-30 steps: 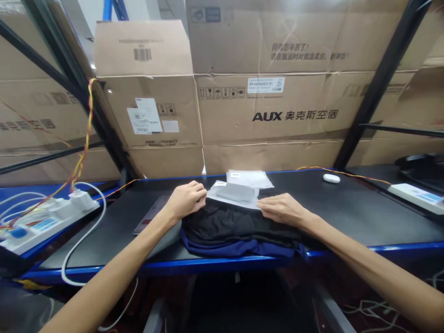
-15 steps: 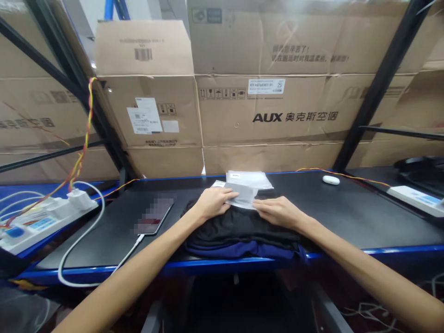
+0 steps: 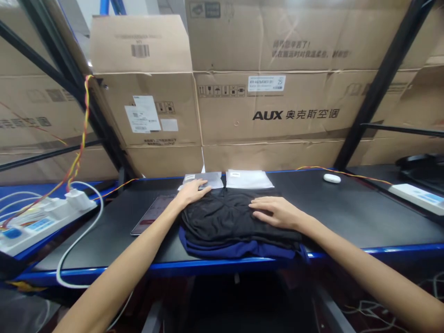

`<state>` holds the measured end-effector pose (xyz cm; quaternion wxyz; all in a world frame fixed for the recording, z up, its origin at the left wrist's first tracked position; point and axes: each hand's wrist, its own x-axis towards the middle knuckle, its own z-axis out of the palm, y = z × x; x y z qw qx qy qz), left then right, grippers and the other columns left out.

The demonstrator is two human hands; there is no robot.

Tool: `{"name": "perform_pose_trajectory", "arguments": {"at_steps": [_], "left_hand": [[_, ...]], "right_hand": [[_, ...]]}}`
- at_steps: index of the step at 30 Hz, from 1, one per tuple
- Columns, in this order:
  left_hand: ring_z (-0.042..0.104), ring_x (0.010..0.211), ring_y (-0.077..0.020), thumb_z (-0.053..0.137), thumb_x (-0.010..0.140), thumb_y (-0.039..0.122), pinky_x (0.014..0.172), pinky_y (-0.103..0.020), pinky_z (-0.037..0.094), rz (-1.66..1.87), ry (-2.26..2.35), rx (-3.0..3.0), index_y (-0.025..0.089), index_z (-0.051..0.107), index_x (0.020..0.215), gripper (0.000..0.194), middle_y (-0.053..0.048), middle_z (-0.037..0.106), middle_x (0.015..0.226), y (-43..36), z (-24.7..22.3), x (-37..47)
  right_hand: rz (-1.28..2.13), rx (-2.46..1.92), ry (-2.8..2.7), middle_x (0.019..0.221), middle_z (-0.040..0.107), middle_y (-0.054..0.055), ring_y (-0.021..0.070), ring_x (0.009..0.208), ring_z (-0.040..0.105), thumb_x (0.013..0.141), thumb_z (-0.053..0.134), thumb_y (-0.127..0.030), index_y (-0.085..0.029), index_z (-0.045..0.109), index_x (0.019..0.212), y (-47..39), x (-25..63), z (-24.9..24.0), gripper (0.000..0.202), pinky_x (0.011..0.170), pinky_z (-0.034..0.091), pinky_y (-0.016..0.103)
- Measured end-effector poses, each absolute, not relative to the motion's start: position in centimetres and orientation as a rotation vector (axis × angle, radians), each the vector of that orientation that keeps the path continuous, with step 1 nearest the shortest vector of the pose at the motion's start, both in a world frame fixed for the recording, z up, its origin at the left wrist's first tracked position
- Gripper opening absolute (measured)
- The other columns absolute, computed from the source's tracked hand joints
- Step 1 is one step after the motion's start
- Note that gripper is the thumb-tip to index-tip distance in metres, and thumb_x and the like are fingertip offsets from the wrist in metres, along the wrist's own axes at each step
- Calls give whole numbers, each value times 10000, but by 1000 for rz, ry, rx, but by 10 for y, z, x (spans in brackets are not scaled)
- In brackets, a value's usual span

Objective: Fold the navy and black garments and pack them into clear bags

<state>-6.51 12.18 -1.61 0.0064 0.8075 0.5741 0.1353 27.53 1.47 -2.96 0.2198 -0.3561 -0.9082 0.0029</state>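
Folded black cloth (image 3: 225, 219) lies on top of dark blue cloth (image 3: 239, 251) at the front edge of the table. My left hand (image 3: 193, 192) rests with its fingers stretched out and apart on a greyish flat plastic packet (image 3: 213, 178) behind the pile's left side. A whiter stack of plastic packets (image 3: 249, 179) with a small label lies to the right of it, behind the cloth. My right hand (image 3: 275, 212) lies flat on the right part of the black cloth, fingers extended, holding nothing.
A phone (image 3: 151, 215) lies left of the cloth, partly behind my left forearm. Power strips (image 3: 45, 219) with cables sit at the far left, and another strip (image 3: 418, 196) at the right. A small white case (image 3: 332, 178) lies back right. Cardboard (image 3: 263, 134) walls the back.
The grey packet went from between both hands over the cloth to the back left, and my left hand moved with it. My right hand let go and flattened onto the black cloth.
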Motion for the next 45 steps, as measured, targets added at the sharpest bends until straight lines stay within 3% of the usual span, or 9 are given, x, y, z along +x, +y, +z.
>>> {"name": "perform_pose_trajectory", "arguments": {"at_steps": [3,8,12,16,22,41,45], "left_hand": [[374,1424,-299,324,980,561,1168,-464,285,411,1754,2497,199,550,1392,594,-92,466,1498,129,-24,-68],[331,1444,-318,323,990,542,1173,-538,236,389,1778,2501,228,547,1390,555,-91,433,1520,131,-24,-70],[319,1455,-283,372,977,558,1197,-488,228,466,1625,2599,226,559,1380,555,-84,434,1522,110,-13,-62],[430,1397,-235,421,971,579,1172,-390,328,493,1175,2718,282,531,1407,539,-48,452,1512,77,-6,-42],[311,1457,-281,500,945,579,1185,-470,292,230,987,2843,340,429,1472,582,-54,320,1574,58,-16,-23],[308,1462,-273,481,921,641,1195,-450,281,219,993,2751,319,449,1466,633,-54,333,1579,60,-16,-24],[423,1398,-263,486,930,614,1169,-426,334,338,1013,2710,283,538,1400,577,-72,434,1527,62,-13,-22]], "right_hand": [[154,-1037,-2566,1393,590,83,264,1336,499,967,509,-474,-234,613,1339,15,276,-27,455,1137,396,452],[299,-1064,-2563,1497,481,47,262,1411,395,950,521,-525,-284,553,1395,17,280,-32,508,1175,335,468],[357,-1070,-2547,1507,471,34,261,1418,383,943,527,-543,-305,536,1408,18,280,-32,523,1183,318,471],[386,-1110,-2547,1507,472,50,262,1417,385,969,458,-564,-294,531,1414,20,276,-26,525,1186,304,478],[422,-1185,-2649,1614,234,52,319,1492,155,934,466,-642,-335,340,1519,32,268,-21,673,1206,160,575],[403,-1174,-2652,1600,278,50,314,1487,193,920,481,-652,-326,384,1503,33,270,-28,675,1205,182,556],[377,-1161,-2571,1556,389,64,300,1440,335,926,502,-614,-302,471,1458,34,270,-28,617,1181,279,512]]}}
